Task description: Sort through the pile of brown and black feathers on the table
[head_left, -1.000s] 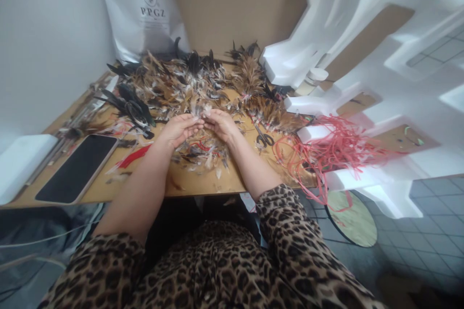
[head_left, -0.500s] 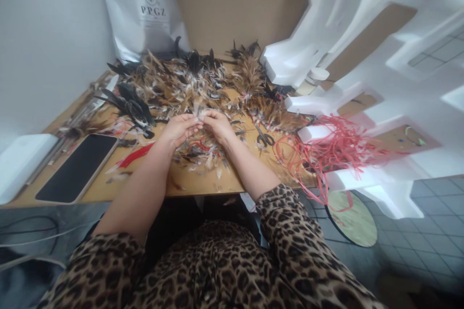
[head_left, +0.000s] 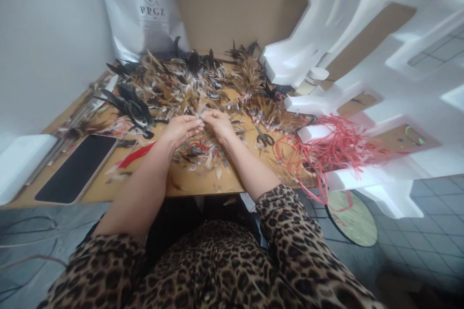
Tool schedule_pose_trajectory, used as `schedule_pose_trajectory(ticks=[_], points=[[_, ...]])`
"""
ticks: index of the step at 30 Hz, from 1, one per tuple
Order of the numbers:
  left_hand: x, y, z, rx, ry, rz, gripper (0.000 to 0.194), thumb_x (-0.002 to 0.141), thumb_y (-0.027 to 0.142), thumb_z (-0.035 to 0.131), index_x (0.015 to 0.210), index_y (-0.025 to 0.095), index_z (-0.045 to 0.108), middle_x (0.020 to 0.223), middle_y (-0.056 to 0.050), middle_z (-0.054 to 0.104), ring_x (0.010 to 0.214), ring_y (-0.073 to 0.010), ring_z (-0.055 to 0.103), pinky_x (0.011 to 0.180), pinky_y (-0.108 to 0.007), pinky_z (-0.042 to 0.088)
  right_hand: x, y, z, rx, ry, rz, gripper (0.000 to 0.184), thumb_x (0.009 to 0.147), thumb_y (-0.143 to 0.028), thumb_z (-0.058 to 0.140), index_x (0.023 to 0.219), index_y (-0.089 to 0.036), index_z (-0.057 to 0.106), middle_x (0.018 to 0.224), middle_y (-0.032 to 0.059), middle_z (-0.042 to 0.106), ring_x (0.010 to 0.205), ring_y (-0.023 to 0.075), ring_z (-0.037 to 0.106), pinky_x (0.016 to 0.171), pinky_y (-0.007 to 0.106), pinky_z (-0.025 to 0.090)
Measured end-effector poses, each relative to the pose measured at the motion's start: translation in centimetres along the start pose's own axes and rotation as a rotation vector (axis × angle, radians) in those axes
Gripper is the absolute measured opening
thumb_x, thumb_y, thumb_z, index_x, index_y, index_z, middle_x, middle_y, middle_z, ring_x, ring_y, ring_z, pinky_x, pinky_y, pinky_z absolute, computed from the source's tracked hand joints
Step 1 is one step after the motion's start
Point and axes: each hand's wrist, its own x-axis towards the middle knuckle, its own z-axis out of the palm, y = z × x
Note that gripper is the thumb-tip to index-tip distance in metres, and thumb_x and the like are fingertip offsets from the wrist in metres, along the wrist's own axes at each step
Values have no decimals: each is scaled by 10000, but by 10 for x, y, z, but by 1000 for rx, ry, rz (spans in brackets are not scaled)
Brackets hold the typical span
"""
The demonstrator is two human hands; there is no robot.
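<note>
A small feather tuft (head_left: 201,108) is held at the meeting fingertips of the left hand (head_left: 183,130) and the right hand (head_left: 219,126), above the wooden table (head_left: 206,183). The tuft is gripped at its near end, and its free part is extended just beyond the fingertips, on the side away from the body. The left hand is closed in a pinch of thumb and forefinger, with the remaining fingers curled; a similar pinch is formed by the right hand. Which fingertips bear most of the grip cannot be made out.

The tuft is seen as pale and wispy, whitish near the fingers and light brown above; its outline is blurred against the feather pile (head_left: 181,77) behind it. Its free end is pointed away from the wearer, and its long axis is directed roughly forward and up.

Loose feathers (head_left: 208,159) are scattered on the near side of the hands. Scissors (head_left: 266,139) are placed to the right of the right hand, with handles turned toward the wearer. Red strips (head_left: 136,155) are laid left of the left wrist, near a smartphone (head_left: 78,169).
</note>
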Motion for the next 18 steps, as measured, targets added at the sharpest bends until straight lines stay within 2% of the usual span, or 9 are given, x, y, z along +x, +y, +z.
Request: schedule_pose_trajectory(ticks=[5, 7, 9, 14, 16, 18], points=[[0, 1, 1, -18, 27, 4, 132, 619, 123, 736, 723, 73, 671, 649, -76, 675, 545, -78, 615, 556, -156, 496, 0, 1, 0, -55, 17, -12, 316, 536, -384, 755, 691, -151, 611, 600, -37, 600, 543, 68, 507, 581, 219, 420], [2, 0, -1, -59, 40, 25, 116, 628, 118, 729, 715, 72, 666, 652, -73, 672, 557, -79, 618, 552, -151, 492, -1, 0, 0, -122, 22, -60, 313, 583, -403, 727, 737, -154, 616, 635, -34, 602, 567, 70, 508, 608, 226, 431], [5, 0, -4, -101, 56, 43, 97, 642, 113, 716, 710, 71, 662, 639, -65, 664, 563, -78, 619, 542, -143, 487, -2, 0, 0, -246, 1, -173, 296, 618, -402, 708, 745, -153, 613, 682, -20, 608, 614, 80, 522, 652, 237, 443], [8, -1, -7, -162, 103, 67, 90, 649, 98, 706, 707, 84, 639, 640, -47, 661, 546, -66, 607, 540, -141, 490, -7, 2, -2, -706, -87, -562, 226, 706, -367, 660, 807, -167, 627, 828, 21, 595, 811, 128, 544, 787, 273, 445], [7, -1, -6, -157, 93, 66, 91, 651, 97, 706, 708, 86, 636, 645, -44, 660, 551, -65, 608, 548, -142, 493, -7, 3, -2, -811, -104, -639, 187, 747, -341, 623, 821, -169, 632, 843, 29, 585, 854, 135, 537, 826, 280, 433], [6, -1, -5, -140, 80, 51, 81, 660, 98, 701, 704, 86, 634, 632, -41, 654, 552, -68, 610, 554, -145, 497, -6, 4, -3, -814, -81, -651, 170, 764, -328, 602, 781, -163, 634, 831, 34, 581, 848, 134, 535, 830, 277, 428]])
